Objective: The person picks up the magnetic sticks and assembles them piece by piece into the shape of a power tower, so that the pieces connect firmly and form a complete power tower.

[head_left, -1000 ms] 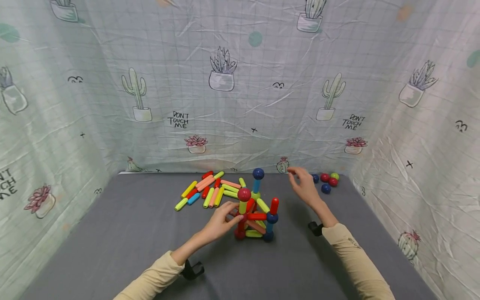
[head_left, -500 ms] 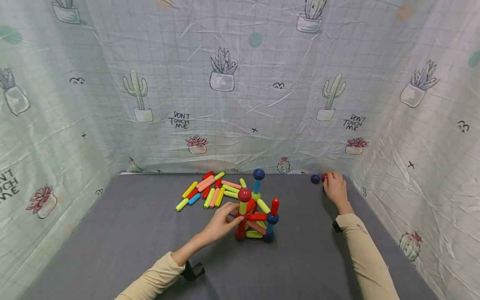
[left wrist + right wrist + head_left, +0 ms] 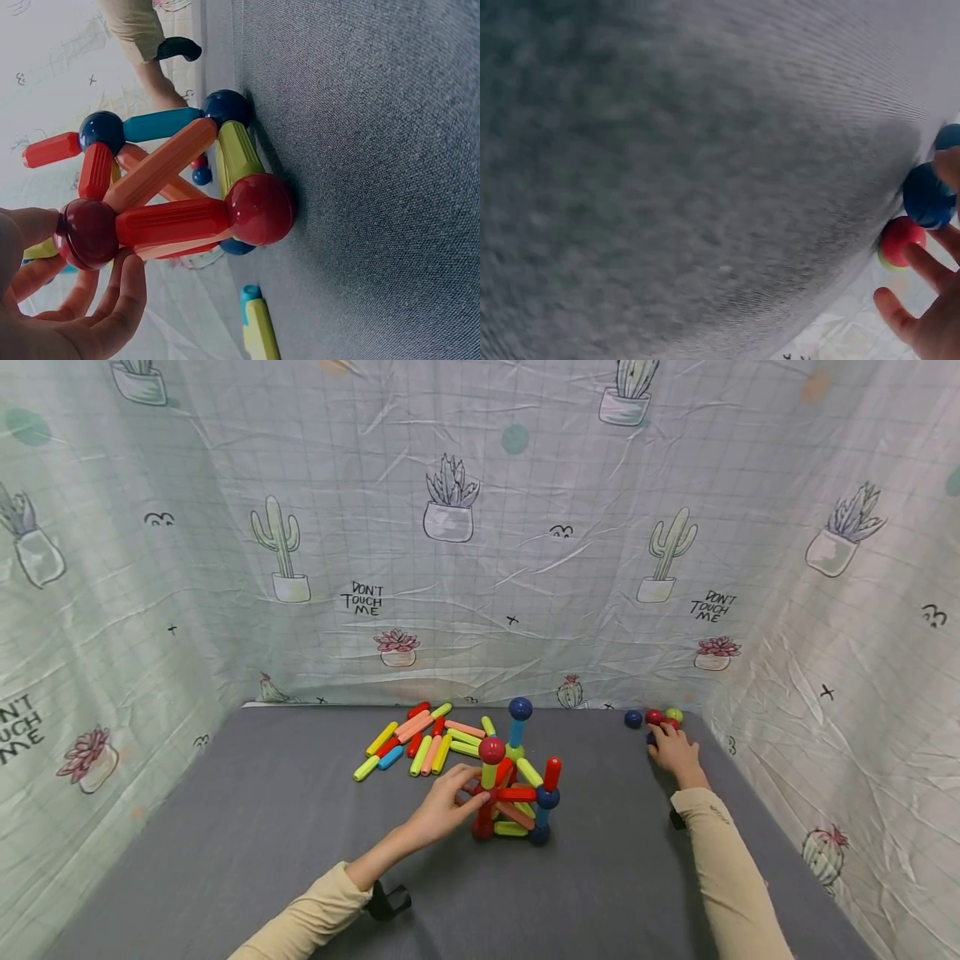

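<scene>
In the head view, my left hand (image 3: 447, 806) grips the left side of a frame built from magnetic building sticks and balls. The left wrist view shows its thumb and fingers around a dark red ball (image 3: 87, 233) at one of the joints. A red stick (image 3: 172, 223) links that ball to a lower red ball (image 3: 261, 209) on the cloth. At the far right my right hand (image 3: 677, 755) reaches down to the loose balls. Its thumb and a finger pinch a dark blue ball (image 3: 928, 195); another finger touches a red ball (image 3: 902, 240).
Loose sticks (image 3: 425, 752) in several colours lie left of and behind the frame. A blue ball (image 3: 633, 718), a red ball (image 3: 653, 717) and a green ball (image 3: 674, 715) lie by the back edge. A blue ball (image 3: 520, 709) tops the frame's rear post. Patterned curtains surround the grey surface.
My right hand has moved right from beside the frame to the loose balls, then slightly toward me, uncovering the green ball. My left hand stays on the frame.
</scene>
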Available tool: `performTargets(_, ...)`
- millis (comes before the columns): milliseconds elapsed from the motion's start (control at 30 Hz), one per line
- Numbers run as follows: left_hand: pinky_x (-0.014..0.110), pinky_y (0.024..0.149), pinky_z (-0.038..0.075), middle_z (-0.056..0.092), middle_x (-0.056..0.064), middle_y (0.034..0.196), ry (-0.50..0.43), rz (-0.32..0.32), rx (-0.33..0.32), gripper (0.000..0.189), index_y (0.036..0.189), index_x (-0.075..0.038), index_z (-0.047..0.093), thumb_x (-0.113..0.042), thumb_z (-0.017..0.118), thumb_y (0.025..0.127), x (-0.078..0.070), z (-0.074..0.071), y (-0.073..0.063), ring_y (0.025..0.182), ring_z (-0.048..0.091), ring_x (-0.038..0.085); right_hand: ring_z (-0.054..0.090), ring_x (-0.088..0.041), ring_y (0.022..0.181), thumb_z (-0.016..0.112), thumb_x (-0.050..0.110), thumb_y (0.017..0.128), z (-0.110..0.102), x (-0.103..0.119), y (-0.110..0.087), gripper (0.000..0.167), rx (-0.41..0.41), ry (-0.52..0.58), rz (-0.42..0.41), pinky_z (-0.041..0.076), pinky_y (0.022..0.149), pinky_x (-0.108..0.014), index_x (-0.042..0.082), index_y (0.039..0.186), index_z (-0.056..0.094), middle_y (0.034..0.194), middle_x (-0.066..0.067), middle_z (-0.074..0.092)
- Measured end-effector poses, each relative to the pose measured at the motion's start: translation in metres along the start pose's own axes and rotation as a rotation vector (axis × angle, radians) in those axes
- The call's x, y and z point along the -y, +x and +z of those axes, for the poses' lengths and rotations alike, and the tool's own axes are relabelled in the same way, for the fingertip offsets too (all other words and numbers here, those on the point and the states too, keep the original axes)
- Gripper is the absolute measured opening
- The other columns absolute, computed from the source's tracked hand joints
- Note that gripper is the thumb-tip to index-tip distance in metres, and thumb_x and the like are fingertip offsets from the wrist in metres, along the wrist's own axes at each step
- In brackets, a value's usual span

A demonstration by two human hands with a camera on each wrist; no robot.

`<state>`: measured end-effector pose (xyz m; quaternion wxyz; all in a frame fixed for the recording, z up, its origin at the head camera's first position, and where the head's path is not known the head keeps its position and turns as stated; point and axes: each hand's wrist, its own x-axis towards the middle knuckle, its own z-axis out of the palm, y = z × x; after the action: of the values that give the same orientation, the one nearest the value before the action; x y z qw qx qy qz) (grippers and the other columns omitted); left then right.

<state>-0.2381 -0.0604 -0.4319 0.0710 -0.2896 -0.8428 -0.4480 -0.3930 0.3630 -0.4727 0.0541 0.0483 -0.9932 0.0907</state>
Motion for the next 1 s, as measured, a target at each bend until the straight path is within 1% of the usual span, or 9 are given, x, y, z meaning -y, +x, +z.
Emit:
performTargets(67, 0.020, 0.064, 0.050, 0.054, 0.012, 0.108, -0.001, 0.001, -0.001, 0.033, 0.118, -0.003, 0.053, -0.015, 0.056, 0.087, 0.000, 0.000, 0.000, 0.083, 0.058, 0.021, 0.037, -0.049, 0.111, 0.051, 0.011, 0.085, 0.001, -0.001, -0.001, 0.041, 0.014, -0.011, -0.012, 0.030, 0.082, -0.067, 0.001, 0.124, 0.042, 0.122, -0.029, 0.040)
performTargets(133, 0.019, 0.063, 0.050, 0.054, 0.012, 0.108, 0.002, 0.002, -0.004, 0.033, 0.118, -0.003, 0.053, -0.016, 0.056, 0.087, 0.000, 0.001, 0.000, 0.083, 0.058, 0.021, 0.041, -0.049, 0.106, 0.054, 0.008, 0.082, 0.001, 0.000, -0.003, 0.038, -0.002, -0.024, -0.040, 0.033, 0.079, -0.065, 0.000, 0.118, 0.046, 0.115, -0.030, 0.044)
performTargets(267, 0.018, 0.063, 0.049, 0.054, 0.012, 0.107, 0.003, 0.007, -0.003, 0.033, 0.118, -0.003, 0.053, -0.018, 0.055, 0.088, 0.000, 0.001, 0.000, 0.083, 0.058, 0.021, 0.046, -0.047, 0.099, 0.058, 0.007, 0.079, -0.001, 0.008, -0.001, 0.034, -0.104, -0.019, -0.129, 0.038, 0.072, -0.062, 0.001, 0.111, 0.051, 0.107, -0.028, 0.050)
performTargets(367, 0.019, 0.063, 0.049, 0.054, 0.013, 0.108, -0.002, 0.005, -0.002, 0.033, 0.118, -0.002, 0.053, -0.018, 0.055, 0.088, 0.001, 0.001, 0.000, 0.083, 0.058, 0.021, 0.046, -0.044, 0.100, 0.061, 0.011, 0.079, -0.010, 0.024, 0.000, 0.036, -0.168, 0.003, -0.193, 0.038, 0.072, -0.060, 0.002, 0.113, 0.051, 0.108, -0.026, 0.051)
performTargets(500, 0.019, 0.064, 0.049, 0.054, 0.013, 0.108, -0.005, 0.005, -0.001, 0.034, 0.118, -0.002, 0.053, -0.018, 0.055, 0.088, 0.001, 0.000, 0.001, 0.084, 0.058, 0.022, 0.049, -0.041, 0.101, 0.063, 0.015, 0.081, -0.034, 0.059, -0.004, 0.041, -0.206, 0.077, -0.278, 0.040, 0.077, -0.056, -0.001, 0.116, 0.048, 0.110, -0.024, 0.054)
performTargets(633, 0.017, 0.064, 0.048, 0.054, 0.013, 0.108, -0.003, 0.010, -0.004, 0.034, 0.118, -0.002, 0.053, -0.019, 0.056, 0.088, 0.001, 0.000, 0.001, 0.084, 0.058, 0.022, 0.052, -0.036, 0.094, 0.063, 0.016, 0.082, -0.062, 0.100, -0.019, 0.039, -0.211, 0.203, -0.392, 0.043, 0.078, -0.049, -0.003, 0.112, 0.049, 0.105, -0.021, 0.056)
performTargets(800, 0.016, 0.063, 0.048, 0.054, 0.014, 0.107, 0.002, 0.019, -0.013, 0.034, 0.117, -0.001, 0.053, -0.018, 0.056, 0.087, 0.001, -0.001, 0.001, 0.083, 0.058, 0.023, 0.053, -0.025, 0.093, 0.064, 0.016, 0.081, -0.092, 0.146, -0.051, 0.037, -0.169, 0.336, -0.550, 0.046, 0.079, -0.042, 0.002, 0.112, 0.051, 0.107, -0.014, 0.057)
performTargets(900, 0.015, 0.063, 0.048, 0.054, 0.014, 0.106, 0.000, 0.016, -0.010, 0.034, 0.117, -0.001, 0.053, -0.018, 0.056, 0.087, 0.001, -0.001, 0.001, 0.083, 0.058, 0.024, 0.053, -0.018, 0.090, 0.066, 0.015, 0.080, -0.102, 0.163, -0.069, 0.038, -0.200, 0.379, -0.683, 0.047, 0.076, -0.036, 0.006, 0.114, 0.053, 0.107, -0.008, 0.058)
performTargets(1000, 0.015, 0.063, 0.048, 0.054, 0.014, 0.107, -0.003, 0.012, -0.010, 0.035, 0.118, -0.001, 0.053, -0.018, 0.056, 0.088, 0.000, 0.000, 0.001, 0.083, 0.058, 0.024, 0.053, -0.014, 0.092, 0.068, 0.011, 0.077, -0.108, 0.175, -0.081, 0.042, -0.238, 0.417, -0.802, 0.048, 0.076, -0.032, 0.008, 0.116, 0.055, 0.108, -0.006, 0.057)
